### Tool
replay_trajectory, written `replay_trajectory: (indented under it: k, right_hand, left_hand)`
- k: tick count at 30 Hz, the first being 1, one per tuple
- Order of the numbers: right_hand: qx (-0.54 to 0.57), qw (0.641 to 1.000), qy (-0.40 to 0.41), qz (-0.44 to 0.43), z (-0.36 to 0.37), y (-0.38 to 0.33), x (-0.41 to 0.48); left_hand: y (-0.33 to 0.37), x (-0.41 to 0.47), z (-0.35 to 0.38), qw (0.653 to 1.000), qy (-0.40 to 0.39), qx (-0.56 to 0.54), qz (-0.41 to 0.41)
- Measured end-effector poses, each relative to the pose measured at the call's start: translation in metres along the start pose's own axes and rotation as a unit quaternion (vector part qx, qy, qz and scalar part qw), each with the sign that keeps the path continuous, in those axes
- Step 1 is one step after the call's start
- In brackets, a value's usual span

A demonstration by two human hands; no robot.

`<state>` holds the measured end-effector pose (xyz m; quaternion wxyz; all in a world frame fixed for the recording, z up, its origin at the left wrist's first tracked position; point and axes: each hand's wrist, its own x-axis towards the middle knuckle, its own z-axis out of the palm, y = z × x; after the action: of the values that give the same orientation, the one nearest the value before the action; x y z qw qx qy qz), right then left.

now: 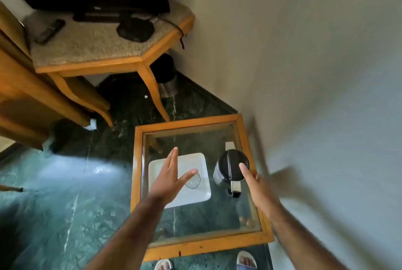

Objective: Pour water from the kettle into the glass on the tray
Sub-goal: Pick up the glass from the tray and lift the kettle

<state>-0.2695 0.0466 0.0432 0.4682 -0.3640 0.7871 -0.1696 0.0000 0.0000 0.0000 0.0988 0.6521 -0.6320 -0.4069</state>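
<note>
The kettle (231,169) stands at the lower right of the frame on a glass-topped table (203,245), close to the table's right edge and the wall (304,73). Just left of it lies a white tray (193,198) with a clear glass (193,181) on it. We judge the kettle fairly heavy if full, with a hard, smooth metal body; its handle (236,187), pointing toward us, is the place to take hold. The glass looks light, fragile and easy to tip.

Our right hand (258,189) hovers over the kettle with fingers spread, holding nothing. Our left hand (171,176) is spread flat above the tray, also empty, its thumb crossing the glass in view; we cannot tell whether it touches.

The wall crowds the right side, so the lift should go up and leftward, where there is free room over the tray. The glass tabletop calls for gentle setting down.
</note>
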Motion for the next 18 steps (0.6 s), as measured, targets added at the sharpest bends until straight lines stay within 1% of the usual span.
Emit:
replay_trajectory:
  k: [2, 4, 5, 8, 10, 12, 16, 18]
  right_hand:
    - [0.045, 0.994, -0.053, 0.089, 0.014, 0.02, 0.014]
    - [0.103, 0.983, -0.081, 0.125, 0.026, 0.037, 0.018]
    - [0.126, 0.981, -0.087, 0.115, 0.036, 0.046, 0.02]
    - [0.179, 0.978, -0.099, 0.03, 0.055, 0.06, 0.025]
    - [0.224, 0.971, -0.076, -0.019, 0.066, 0.069, 0.028]
    - [0.28, 0.957, -0.043, -0.059, 0.078, 0.078, 0.031]
    - [0.385, 0.919, 0.032, -0.08, 0.096, 0.082, 0.031]
    - [0.418, 0.903, 0.066, -0.069, 0.106, 0.077, 0.033]
  left_hand:
    - [-0.015, 0.011, 0.019, 0.999, -0.002, -0.034, -0.034]
    - [-0.027, 0.016, 0.034, 0.998, -0.003, -0.044, -0.055]
    - [-0.038, 0.02, 0.047, 0.997, 0.001, -0.045, -0.061]
    - [-0.055, 0.03, 0.068, 0.997, 0.015, -0.03, -0.065]
    - [-0.066, 0.036, 0.082, 0.996, 0.007, -0.028, -0.088]
    - [-0.075, 0.038, 0.096, 0.994, 0.006, -0.041, -0.098]
    - [-0.087, 0.04, 0.121, 0.992, 0.036, -0.076, -0.092]
    - [-0.092, 0.044, 0.131, 0.99, 0.057, -0.091, -0.097]
